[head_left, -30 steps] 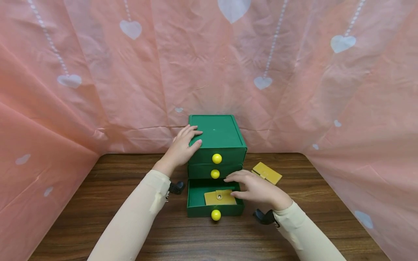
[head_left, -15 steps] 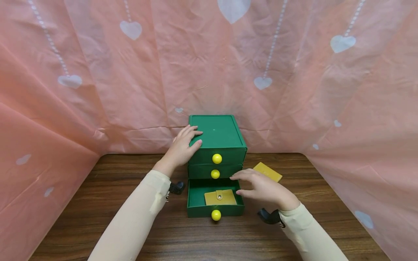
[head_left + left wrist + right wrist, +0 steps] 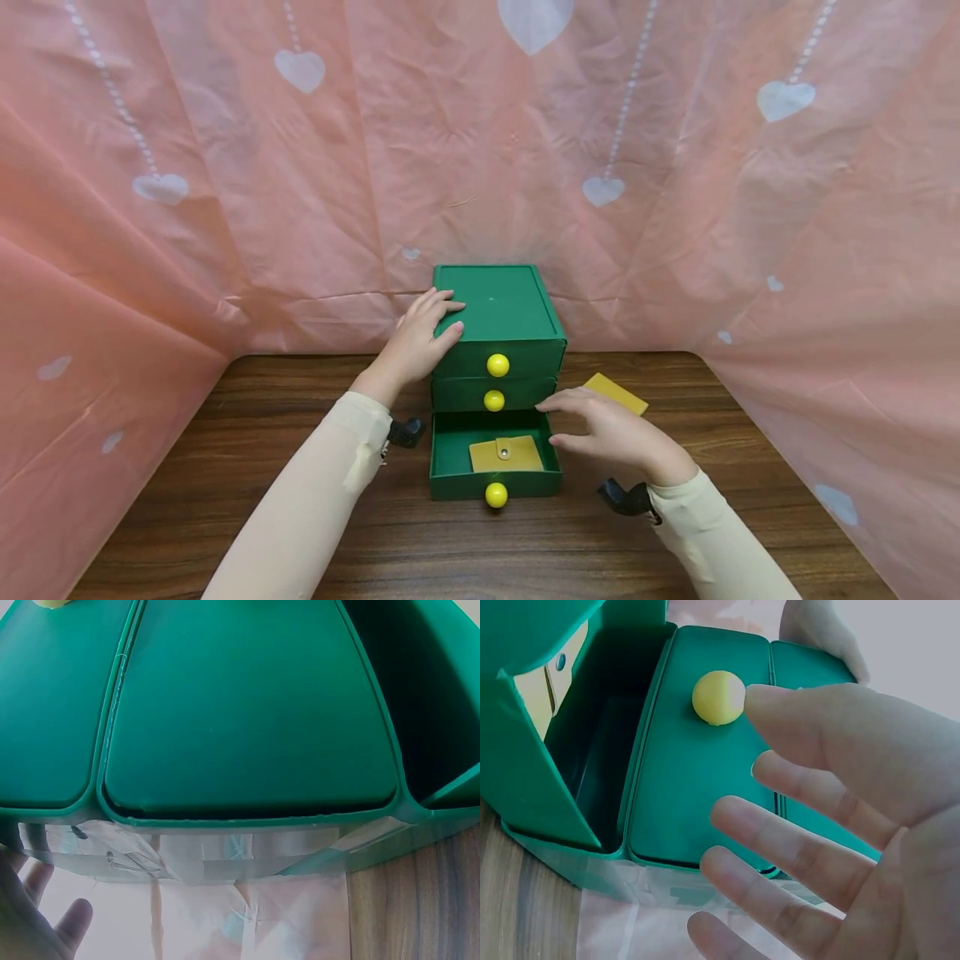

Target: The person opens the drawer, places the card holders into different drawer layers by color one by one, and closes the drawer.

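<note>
A green three-drawer box (image 3: 498, 304) stands on the table, each drawer with a round yellow knob. Its bottom drawer (image 3: 495, 485) is pulled out, and a yellow snap-flap wallet (image 3: 487, 456) lies inside. My left hand (image 3: 412, 337) rests on the box's top left edge, fingers spread. Just right of the pulled-out drawer, my right hand (image 3: 618, 437) hovers with loosely bent, spread fingers and nothing in it. The right wrist view shows these fingers (image 3: 780, 832) in front of the middle drawer and its knob (image 3: 718, 697). Behind the right hand lies a second yellow wallet (image 3: 618, 393), partly covered.
The dark wood table (image 3: 360, 542) ends at a pink curtain (image 3: 480, 167) with white hearts, which surrounds the back and both sides. A black wrist camera (image 3: 624, 497) sticks out below the right hand, another one (image 3: 407, 432) below the left.
My right hand has drawn back to the right, away from the drawer and its wallet, and now covers more of the second wallet. The left hand has stayed put.
</note>
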`<state>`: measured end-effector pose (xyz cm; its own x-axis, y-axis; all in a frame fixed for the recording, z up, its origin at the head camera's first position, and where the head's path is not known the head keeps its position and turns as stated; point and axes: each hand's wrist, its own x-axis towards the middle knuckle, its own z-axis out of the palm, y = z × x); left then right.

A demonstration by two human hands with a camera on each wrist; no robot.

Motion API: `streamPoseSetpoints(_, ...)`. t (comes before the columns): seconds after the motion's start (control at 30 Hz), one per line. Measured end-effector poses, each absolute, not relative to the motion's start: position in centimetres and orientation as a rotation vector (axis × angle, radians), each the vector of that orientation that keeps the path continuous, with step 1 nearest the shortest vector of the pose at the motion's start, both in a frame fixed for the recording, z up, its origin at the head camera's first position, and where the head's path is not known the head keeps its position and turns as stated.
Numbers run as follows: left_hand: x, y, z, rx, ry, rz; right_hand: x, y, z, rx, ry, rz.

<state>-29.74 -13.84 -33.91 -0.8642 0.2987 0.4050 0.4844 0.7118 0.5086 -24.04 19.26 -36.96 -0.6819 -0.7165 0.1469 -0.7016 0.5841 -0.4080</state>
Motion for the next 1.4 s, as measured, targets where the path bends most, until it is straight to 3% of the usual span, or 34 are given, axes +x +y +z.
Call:
streamPoseSetpoints(1.0,-29.7,-13.8,-33.8,-0.617,-2.627,-0.903,-25.1,22.6,-37.4,-1.155,2.963,-0.849)
streamPoseSetpoints(1.4,-29.6,-13.8,-33.8,-0.618,-2.634,-0.901,-26.0,23.3,-37.8,-0.973,3.094,-0.946)
